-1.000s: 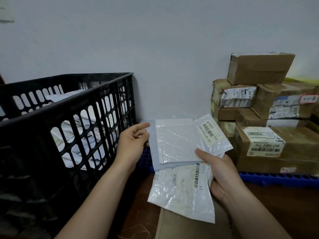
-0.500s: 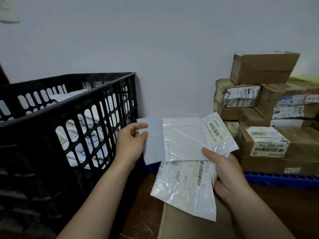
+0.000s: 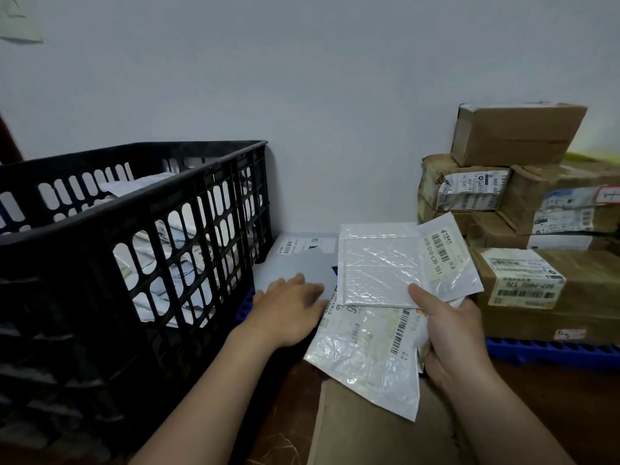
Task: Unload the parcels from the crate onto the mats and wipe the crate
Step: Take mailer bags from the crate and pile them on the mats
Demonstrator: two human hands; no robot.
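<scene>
Parcels in white plastic mailer bags (image 3: 375, 263) are fanned out in the right hand (image 3: 449, 333), whose fingers are clamped on them, just right of the black slotted plastic crate (image 3: 141, 209). The left hand (image 3: 288, 310), fingers spread and blurred, seems to rest flat on a grey flat mailer (image 3: 302, 260) lying beside the crate, perhaps on the blue plastic mat (image 3: 550, 350). More parcels wait inside the crate, nearer to the left hand.

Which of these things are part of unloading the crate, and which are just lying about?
Part of the job:
- black crate, white parcels still inside
- fanned white mailers in the right hand
- grey envelope under the left hand
- blue mat

Just lying about:
- paper on the wall
- flat brown cardboard near the camera
</scene>
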